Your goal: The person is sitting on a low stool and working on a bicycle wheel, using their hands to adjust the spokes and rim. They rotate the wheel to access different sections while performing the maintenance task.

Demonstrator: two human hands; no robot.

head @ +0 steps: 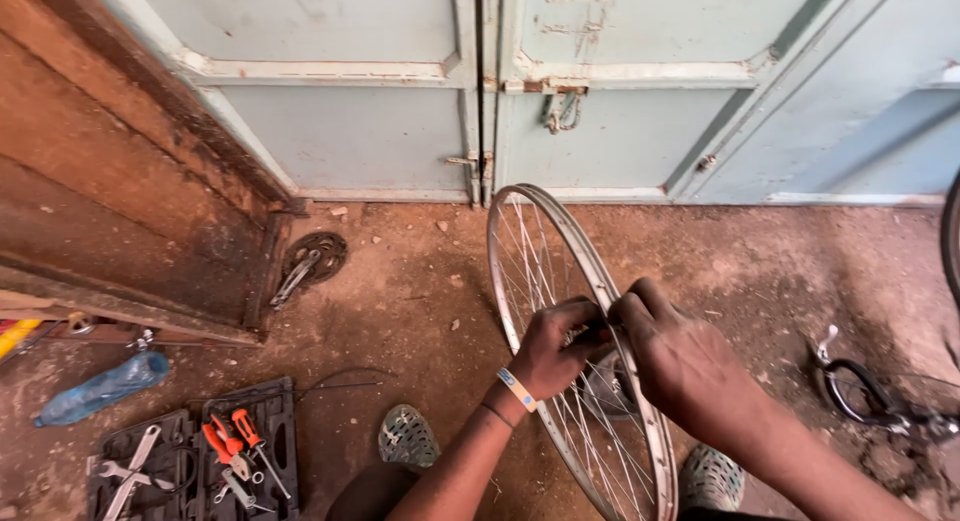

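Steel wheel rim (pixel 541 243) bottom cut off.

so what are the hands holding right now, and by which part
Both hands hold the bare silver spoked bicycle wheel by its metal rim. The left hand pinches the rim from the spoke side and the right hand closes over its outer edge, at the same spot.

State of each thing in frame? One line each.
Bicycle wheel: upright, bare rim, no tyre.
Left hand: gripping the rim.
Right hand: gripping the rim.
Double doors: shut.
Tool case: open, on the ground.
Plastic bottle: lying on its side.
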